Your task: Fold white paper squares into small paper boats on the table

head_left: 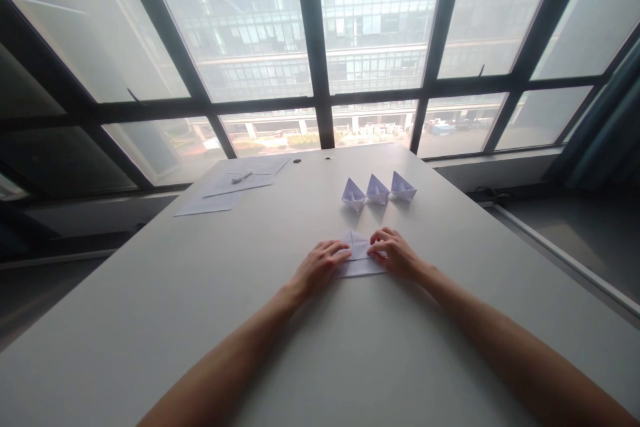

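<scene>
A partly folded sheet of white paper point(361, 267) lies on the table in front of me, with a pointed top and a flat strip along its near edge. My left hand point(323, 263) is at its left side, fingers closed together on the paper's edge. On the opposite side, my right hand point(395, 252) has its fingers bent and pinches the right edge. My fingers hide parts of both sides of the paper. Just beyond stand three folded paper boats in a row: a left one point(353, 195), a middle one point(377, 190) and a right one point(403, 187).
Several loose white sheets point(210, 204) lie at the far left of the white table point(240, 347), with a small pale object point(242, 177) on top that looks like a pen. Two dark round spots mark the far edge. Beyond are large framed windows; a curtain point(595, 127) hangs at right.
</scene>
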A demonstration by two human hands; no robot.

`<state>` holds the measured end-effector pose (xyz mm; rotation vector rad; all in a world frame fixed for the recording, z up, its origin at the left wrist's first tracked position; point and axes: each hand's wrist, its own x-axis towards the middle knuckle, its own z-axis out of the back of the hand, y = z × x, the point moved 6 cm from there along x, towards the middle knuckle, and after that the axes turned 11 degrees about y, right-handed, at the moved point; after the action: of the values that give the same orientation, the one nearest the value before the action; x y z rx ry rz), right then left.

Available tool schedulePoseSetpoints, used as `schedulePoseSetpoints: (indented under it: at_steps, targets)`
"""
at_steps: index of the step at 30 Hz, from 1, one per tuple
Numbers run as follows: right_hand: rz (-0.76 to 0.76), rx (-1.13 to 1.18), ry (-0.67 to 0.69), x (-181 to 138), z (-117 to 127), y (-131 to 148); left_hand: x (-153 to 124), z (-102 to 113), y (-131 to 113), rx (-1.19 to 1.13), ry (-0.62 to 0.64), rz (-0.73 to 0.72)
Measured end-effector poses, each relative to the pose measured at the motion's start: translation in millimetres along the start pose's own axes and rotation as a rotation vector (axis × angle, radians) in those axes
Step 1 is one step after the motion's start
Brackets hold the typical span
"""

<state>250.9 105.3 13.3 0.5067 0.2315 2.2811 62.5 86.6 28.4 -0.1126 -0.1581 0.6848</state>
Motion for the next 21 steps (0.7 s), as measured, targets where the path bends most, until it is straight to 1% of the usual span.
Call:
schedulePoseSetpoints:
  at_steps: [3, 7, 10, 13, 17, 21]
  targets:
    - [-0.011, -0.039, 0.057, 2, 1, 7, 1, -8, -9, -0.054, 0.079, -0.104]
    - [0.021, -0.13, 0.05, 3, 3, 21, 2, -17, -6, -0.06, 0.119, -0.115]
    - [0.101, -0.039, 0.064, 4, -2, 34, 3, -21, -3, -0.081, 0.153, -0.12]
    - [0.157, 0.078, 0.156, 2, -14, 40, 3, -21, -2, -0.097, 0.172, -0.102]
    - [0.077, 0.074, 0.279, 0, -28, 35, 3, -22, -1, -0.091, 0.19, -0.074]
    - [0.016, 0.055, 0.291, -1, -30, 31, 3, -25, 0, -0.077, 0.196, -0.073]
